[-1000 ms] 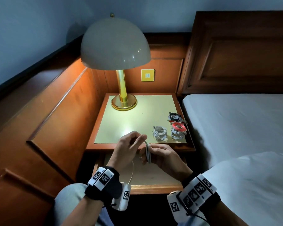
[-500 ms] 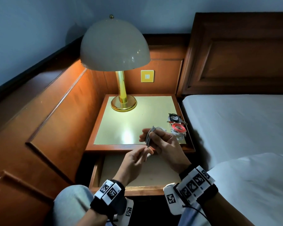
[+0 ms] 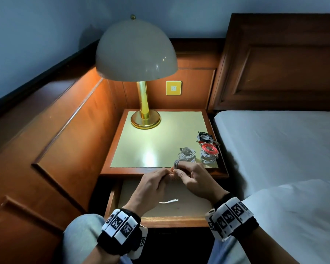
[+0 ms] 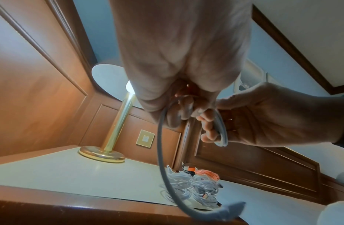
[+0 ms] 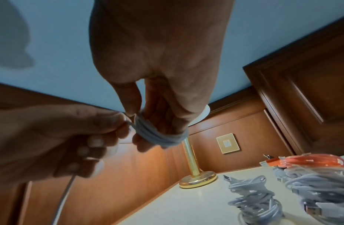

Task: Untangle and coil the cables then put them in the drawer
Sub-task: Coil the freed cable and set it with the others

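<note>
Open drawer [image 3: 171,219] free below hands; cable coils [image 3: 197,152] crowd nightstand's right.

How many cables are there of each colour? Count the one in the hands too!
White cables: 3, one bundle and another on the nightstand, and one wound round the right hand
Red cables: 1
Black cables: 1
Total: 5

Left hand [image 4: 182,57] pinches a white cable [image 4: 161,152] looping downward.

Glossy brass lamp [image 3: 145,111]; polished wooden nightstand [image 3: 122,171].
</note>
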Action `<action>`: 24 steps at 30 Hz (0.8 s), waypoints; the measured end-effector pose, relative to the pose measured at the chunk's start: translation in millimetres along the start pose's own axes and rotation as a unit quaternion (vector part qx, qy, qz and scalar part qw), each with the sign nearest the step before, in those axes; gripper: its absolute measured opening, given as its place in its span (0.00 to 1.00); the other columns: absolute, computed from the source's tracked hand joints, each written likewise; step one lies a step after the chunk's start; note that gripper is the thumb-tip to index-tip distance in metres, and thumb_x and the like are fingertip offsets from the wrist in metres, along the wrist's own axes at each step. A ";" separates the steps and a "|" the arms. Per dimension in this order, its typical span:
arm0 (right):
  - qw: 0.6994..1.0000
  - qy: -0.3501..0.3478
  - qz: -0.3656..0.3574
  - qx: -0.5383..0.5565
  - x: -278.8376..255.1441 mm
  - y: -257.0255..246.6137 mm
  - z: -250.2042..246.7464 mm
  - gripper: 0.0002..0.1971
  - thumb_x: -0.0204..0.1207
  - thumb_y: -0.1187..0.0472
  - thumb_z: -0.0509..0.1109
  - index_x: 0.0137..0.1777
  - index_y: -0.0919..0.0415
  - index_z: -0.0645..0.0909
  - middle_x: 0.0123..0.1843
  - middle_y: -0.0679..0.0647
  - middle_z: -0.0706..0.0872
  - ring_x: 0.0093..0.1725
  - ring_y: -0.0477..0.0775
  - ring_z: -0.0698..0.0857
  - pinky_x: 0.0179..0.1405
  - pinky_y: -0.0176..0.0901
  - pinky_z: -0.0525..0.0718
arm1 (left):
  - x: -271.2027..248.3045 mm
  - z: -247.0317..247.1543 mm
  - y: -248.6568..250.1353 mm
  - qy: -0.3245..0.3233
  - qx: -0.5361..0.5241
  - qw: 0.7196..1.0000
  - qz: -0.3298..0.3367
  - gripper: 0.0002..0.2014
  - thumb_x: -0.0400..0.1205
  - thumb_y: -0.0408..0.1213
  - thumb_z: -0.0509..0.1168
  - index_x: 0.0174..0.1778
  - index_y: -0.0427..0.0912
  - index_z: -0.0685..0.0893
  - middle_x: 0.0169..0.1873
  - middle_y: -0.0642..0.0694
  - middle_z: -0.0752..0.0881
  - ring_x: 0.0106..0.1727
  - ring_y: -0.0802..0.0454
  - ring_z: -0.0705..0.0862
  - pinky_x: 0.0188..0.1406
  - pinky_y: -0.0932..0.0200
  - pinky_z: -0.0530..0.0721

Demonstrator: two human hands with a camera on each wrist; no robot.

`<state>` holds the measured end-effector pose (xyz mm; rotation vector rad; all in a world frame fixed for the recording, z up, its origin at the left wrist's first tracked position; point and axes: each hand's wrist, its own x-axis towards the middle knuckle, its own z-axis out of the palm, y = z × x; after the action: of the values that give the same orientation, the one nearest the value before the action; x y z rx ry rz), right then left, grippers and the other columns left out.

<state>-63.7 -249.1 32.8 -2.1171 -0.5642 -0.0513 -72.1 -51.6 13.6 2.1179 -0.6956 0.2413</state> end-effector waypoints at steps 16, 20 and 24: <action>0.940 -0.142 0.131 0.280 -6.2 -4.8 0.0 0.10 0.86 0.68 0.63 0.46 0.70 0.83 0.38 0.57 0.85 0.40 0.53 0.83 0.46 0.41 0.80 | 2.7 -15.4 -0.3 -0.071 -0.132 0.985 -0.085 0.22 0.83 0.24 0.65 0.73 0.43 0.82 0.64 0.51 0.88 0.64 0.62 0.86 0.65 0.67 0.81; 0.839 -0.160 0.199 0.481 -2.7 -3.6 1.2 0.11 0.81 0.62 0.67 0.57 0.66 0.87 0.46 0.58 0.86 0.44 0.54 0.85 0.57 0.52 0.84 | 5.3 -16.7 -0.2 -0.098 -0.330 0.925 -0.163 0.17 0.87 0.30 0.64 0.72 0.37 0.83 0.65 0.41 0.89 0.68 0.47 0.86 0.69 0.54 0.83; 0.780 -0.160 0.216 0.565 -0.4 -4.6 2.5 0.13 0.82 0.63 0.67 0.60 0.69 0.87 0.47 0.56 0.86 0.41 0.50 0.84 0.61 0.54 0.86 | 9.3 -14.2 2.5 -0.025 -0.378 0.906 -0.187 0.14 0.83 0.25 0.67 0.58 0.43 0.92 0.55 0.41 0.93 0.58 0.49 0.90 0.61 0.59 0.86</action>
<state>-66.4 -245.1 34.8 -0.9934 -0.1665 0.7467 -64.7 -45.1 27.7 1.4581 -0.3132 -0.2651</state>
